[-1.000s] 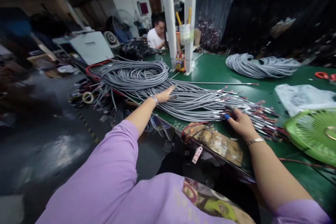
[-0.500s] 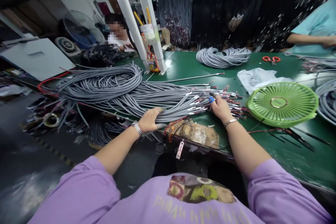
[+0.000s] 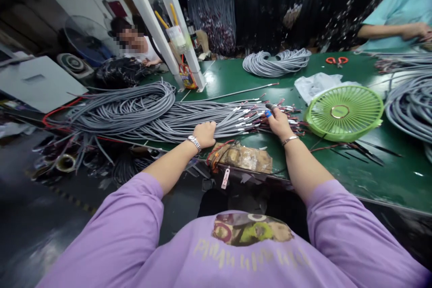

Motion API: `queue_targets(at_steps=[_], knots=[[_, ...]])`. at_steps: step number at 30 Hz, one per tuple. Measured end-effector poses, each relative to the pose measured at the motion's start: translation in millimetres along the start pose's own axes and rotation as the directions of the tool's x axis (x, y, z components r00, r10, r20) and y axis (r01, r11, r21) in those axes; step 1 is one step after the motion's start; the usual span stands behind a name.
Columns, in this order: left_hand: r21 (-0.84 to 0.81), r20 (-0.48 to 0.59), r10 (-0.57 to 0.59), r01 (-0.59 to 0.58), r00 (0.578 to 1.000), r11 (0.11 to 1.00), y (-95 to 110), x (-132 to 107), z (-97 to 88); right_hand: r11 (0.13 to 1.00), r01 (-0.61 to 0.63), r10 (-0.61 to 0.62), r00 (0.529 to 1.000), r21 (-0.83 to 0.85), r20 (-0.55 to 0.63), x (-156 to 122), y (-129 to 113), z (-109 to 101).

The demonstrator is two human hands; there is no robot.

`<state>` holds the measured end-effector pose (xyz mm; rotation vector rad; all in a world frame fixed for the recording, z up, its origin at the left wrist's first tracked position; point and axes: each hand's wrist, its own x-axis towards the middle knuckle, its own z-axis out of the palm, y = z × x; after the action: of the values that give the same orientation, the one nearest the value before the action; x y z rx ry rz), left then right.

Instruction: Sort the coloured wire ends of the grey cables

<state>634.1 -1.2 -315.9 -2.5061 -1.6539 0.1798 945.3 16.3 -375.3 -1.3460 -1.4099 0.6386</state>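
Observation:
Long grey cables point(image 3: 189, 119) lie in a thick bundle across the green table, with white sleeves and stripped reddish wire ends at the right. My left hand point(image 3: 204, 133) is closed around cables at the bundle's near edge, its fingertips mostly hidden. At the wire ends point(image 3: 293, 121), my right hand point(image 3: 279, 124) has its thumb and fingers closed on some of the cables; how many I cannot tell. One digit wears blue tape and another a dark cover. A looped coil of the same grey cable point(image 3: 135, 103) rests on the bundle's left part.
A green round fan point(image 3: 344, 114) lies right of the wire ends, beside a clear plastic bag point(image 3: 312, 86). Further back are a cable coil point(image 3: 275, 63) and red-handled scissors point(image 3: 336, 60). A taped cardboard piece point(image 3: 248, 156) sits at the near edge. Two people work across the table.
My left hand has slid right along the bundle, toward the white sleeves, and looks more tightly closed. My right hand stays at the wire ends. The whole view has shifted slightly.

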Motion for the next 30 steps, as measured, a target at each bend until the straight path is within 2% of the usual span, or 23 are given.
queue_targets(at_steps=[5,8,11,12,13,14,15,16,17,18,19,21,24,27,30], knots=[[-0.008,-0.008,-0.073,0.073,0.997,0.997,-5,11,-9.2,0.998,0.007,-0.019,0.983,-0.064,-0.185,-2,-8,-3],[-0.121,-0.096,-0.196,0.184,0.976,0.975,-21,8,-26.5,1.000,0.024,-0.025,0.949,-0.006,-0.314,-2,-15,-6],[-0.263,-0.178,-0.273,0.222,0.945,0.939,-43,7,-48.4,0.993,0.045,0.008,0.903,0.113,-0.429,-1,-23,-9],[-0.324,-0.204,-0.275,0.200,0.940,0.925,-49,7,-53.9,0.987,0.031,0.039,0.907,0.158,-0.419,-3,-26,-9],[-0.382,-0.224,-0.272,0.172,0.936,0.908,-54,7,-57.4,0.979,-0.005,0.079,0.932,0.204,-0.354,-5,-31,-8],[-0.430,-0.236,-0.274,0.152,0.932,0.890,-57,6,-58.8,0.968,-0.061,0.118,0.967,0.244,-0.226,-9,-36,-5],[-0.464,-0.243,-0.279,0.141,0.929,0.875,-57,5,-57.8,0.952,-0.135,0.151,0.988,0.273,-0.038,-13,-42,-1],[-0.480,-0.241,-0.283,0.139,0.928,0.866,-54,2,-54.8,0.935,-0.213,0.162,0.968,0.282,0.193,-20,-49,5],[-0.476,-0.235,-0.288,0.148,0.928,0.867,-48,-2,-50.2,0.922,-0.270,0.141,0.901,0.276,0.410,-27,-56,12],[-0.451,-0.221,-0.292,0.168,0.931,0.877,-41,-7,-44.4,0.899,-0.327,0.125,0.828,0.291,0.546,-35,-64,21],[-0.413,-0.188,-0.272,0.176,0.944,0.894,-32,-13,-38.4,0.858,-0.390,0.122,0.787,0.335,0.605,-42,-71,31],[-0.321,-0.121,-0.245,0.196,0.962,0.927,-14,-27,-28.2,0.759,-0.471,0.143,0.794,0.449,0.591,-55,-83,51],[-0.235,-0.073,-0.226,0.204,0.971,0.950,6,-44,-25.6,0.583,-0.509,0.229,0.851,0.633,0.473,-63,-95,68],[-0.214,-0.103,-0.219,0.193,0.970,0.958,18,-48,-37.3,0.477,-0.408,0.226,0.913,0.779,0.339,-57,-101,66],[-0.233,-0.165,-0.185,0.144,0.969,0.962,31,-44,-46.5,0.475,-0.291,0.194,0.955,0.831,0.223,-49,-101,55]])
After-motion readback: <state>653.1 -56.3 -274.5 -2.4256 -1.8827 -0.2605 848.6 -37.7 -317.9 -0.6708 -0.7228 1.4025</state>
